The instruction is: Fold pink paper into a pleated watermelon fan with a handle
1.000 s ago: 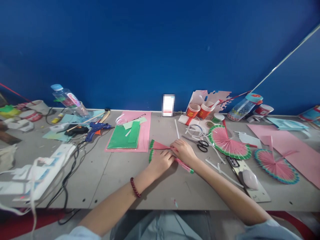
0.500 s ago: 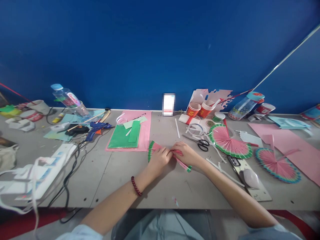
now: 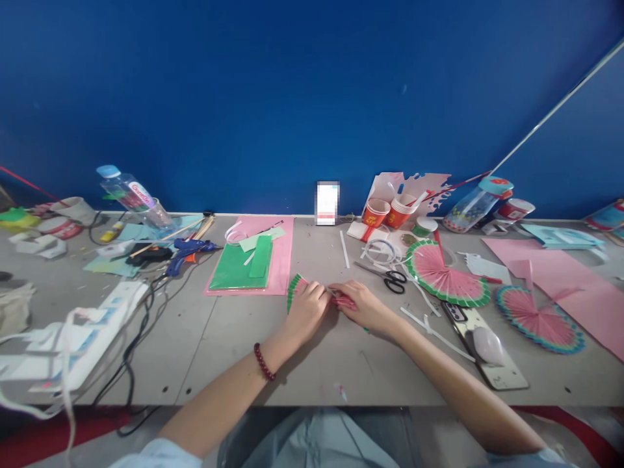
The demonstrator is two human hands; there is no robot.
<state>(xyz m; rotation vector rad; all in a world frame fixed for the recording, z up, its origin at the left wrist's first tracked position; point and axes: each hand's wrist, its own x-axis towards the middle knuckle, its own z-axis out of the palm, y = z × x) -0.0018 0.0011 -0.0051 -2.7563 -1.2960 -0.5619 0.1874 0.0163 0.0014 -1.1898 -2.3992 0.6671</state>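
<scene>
Between my hands is a pleated paper fan (image 3: 295, 288), pink with a green edge, low over the grey table. My left hand (image 3: 310, 308) is closed on its left part, and the green edge fans out past the knuckles. My right hand (image 3: 361, 305) grips the folded pink pleats on the other side, and its palm covers most of them. The fingertips of both hands meet near the middle of the fan. Black-handled scissors (image 3: 394, 281) lie to the right of my right hand. A finished-looking pink and green fan (image 3: 451, 281) rests beyond them.
On the left are a green paper pack (image 3: 234, 270) on pink sheets, a blue glue gun (image 3: 188, 255) and a white power strip (image 3: 97, 338). To the right lie a phone (image 3: 504, 370), a pink-blue fan (image 3: 541, 318) and white paper strips (image 3: 441, 337). Red paper cups (image 3: 375, 214) stand behind.
My right hand has turned over the fan's right part, so its green end is now mostly covered. My left hand keeps its hold with little movement.
</scene>
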